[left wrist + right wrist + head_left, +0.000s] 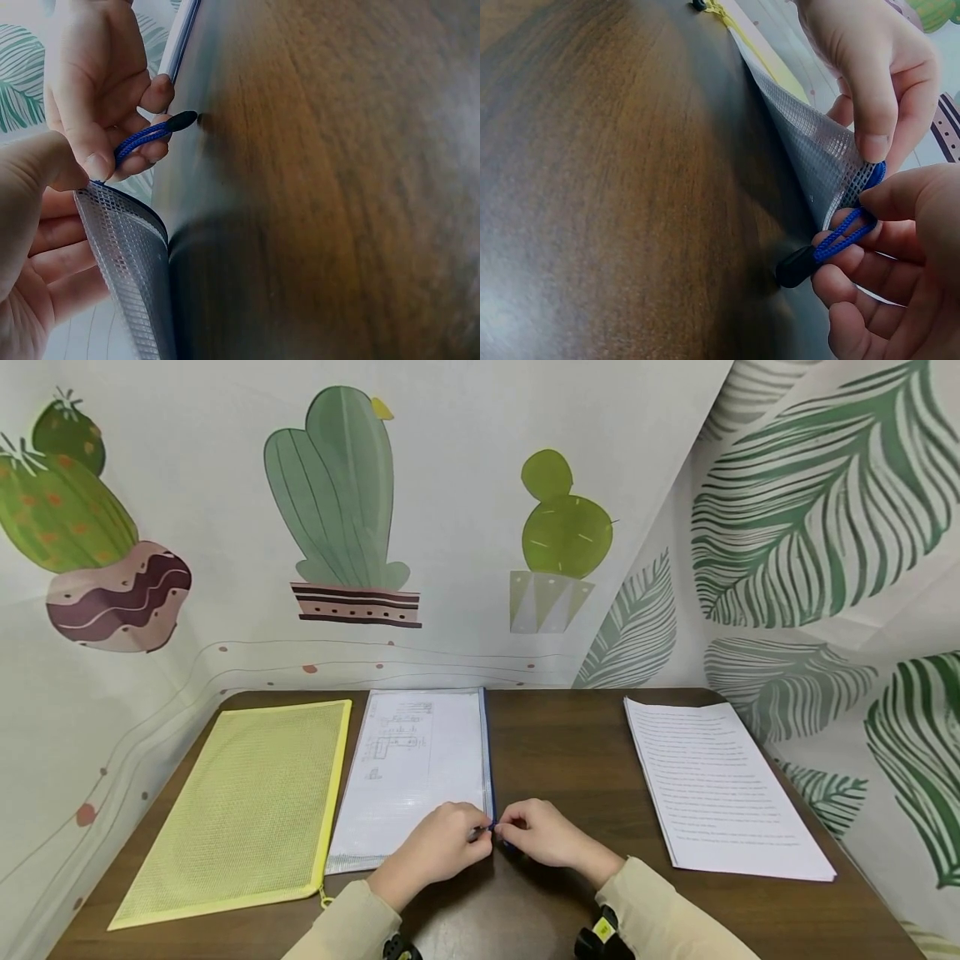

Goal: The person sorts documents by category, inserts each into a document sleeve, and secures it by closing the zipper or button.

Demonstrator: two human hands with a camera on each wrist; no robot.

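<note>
A clear mesh pouch (412, 777) with a blue zipper edge lies on the brown table (570, 752), a printed sheet inside it. My left hand (480, 833) pinches the pouch's near right corner. In the right wrist view that corner (810, 142) is lifted off the wood, under my left thumb and finger (870, 67). My right hand (506, 828) pinches the blue cord pull (844, 232) of the zipper, with its black tip (795, 266) against the table. The left wrist view shows the same cord (142, 139) in my right fingers (90, 75).
A yellow mesh pouch (240, 810) lies flat to the left, touching the clear one. A stack of printed paper (720, 785) lies at the right side of the table. Curtains with cactus and leaf prints close in the table at the back and on both sides.
</note>
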